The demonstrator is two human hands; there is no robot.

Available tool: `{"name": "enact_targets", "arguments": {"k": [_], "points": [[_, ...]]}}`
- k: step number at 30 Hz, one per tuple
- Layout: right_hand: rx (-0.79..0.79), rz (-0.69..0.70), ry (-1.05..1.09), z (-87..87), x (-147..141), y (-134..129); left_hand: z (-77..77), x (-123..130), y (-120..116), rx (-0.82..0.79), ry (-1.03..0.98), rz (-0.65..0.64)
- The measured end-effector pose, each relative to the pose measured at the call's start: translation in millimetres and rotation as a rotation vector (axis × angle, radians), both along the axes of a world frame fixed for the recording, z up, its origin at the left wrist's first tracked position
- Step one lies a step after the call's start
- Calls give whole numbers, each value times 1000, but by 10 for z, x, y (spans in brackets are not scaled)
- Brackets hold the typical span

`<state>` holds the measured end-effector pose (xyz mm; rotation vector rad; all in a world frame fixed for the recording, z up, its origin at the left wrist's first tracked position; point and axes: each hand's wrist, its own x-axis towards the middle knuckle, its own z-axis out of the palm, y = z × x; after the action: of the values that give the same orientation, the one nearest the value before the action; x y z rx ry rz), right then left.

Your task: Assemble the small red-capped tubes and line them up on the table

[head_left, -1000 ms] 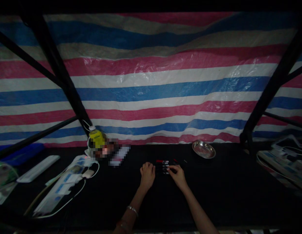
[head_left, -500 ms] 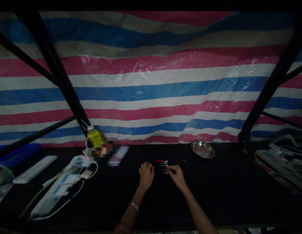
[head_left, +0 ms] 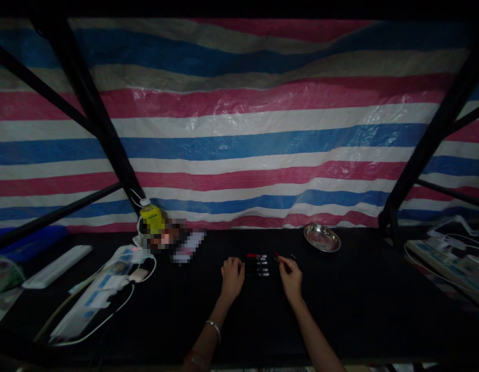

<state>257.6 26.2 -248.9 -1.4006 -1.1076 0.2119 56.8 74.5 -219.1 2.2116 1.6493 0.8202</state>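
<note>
My left hand point(head_left: 233, 277) rests on the black table, fingers loosely bent and apart, with nothing visible in it. Just right of it lies a short column of small pen-like sticks: a red one point(head_left: 253, 256) at the far end and several black ones point(head_left: 257, 269) below it, all with silvery right ends. They lie crosswise, roughly parallel. My right hand point(head_left: 291, 279) is to their right, thumb and forefinger pinched at a small red cap-like piece point(head_left: 276, 254). Beyond these fingers lies a small dark piece point(head_left: 293, 256). Dim light hides finer detail.
A round metal dish point(head_left: 322, 238) stands at the back right. Toward the left are a blurred-out phone-like item point(head_left: 189, 247), a yellow bottle point(head_left: 153, 219) and a power strip point(head_left: 82, 310) with cables. Black frame posts and a striped sheet point(head_left: 255, 150) bound the table.
My right hand has moved right, off the black sticks to the small red piece, uncovering their silvery ends. My left hand has stayed in place.
</note>
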Motion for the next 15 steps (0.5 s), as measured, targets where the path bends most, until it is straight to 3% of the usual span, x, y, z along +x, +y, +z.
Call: {"name": "enact_targets", "arguments": {"k": [3,5,15], "points": [[12,-259,-127,16,117,-49,-17,-5,19,-1,-27,11],[-37,-342,-206,22,166,-59,-27,-9,30,-2,-46,7],[-420,-188,-398,-52,131,2,-18,-25,34,-16,-104,8]]}}
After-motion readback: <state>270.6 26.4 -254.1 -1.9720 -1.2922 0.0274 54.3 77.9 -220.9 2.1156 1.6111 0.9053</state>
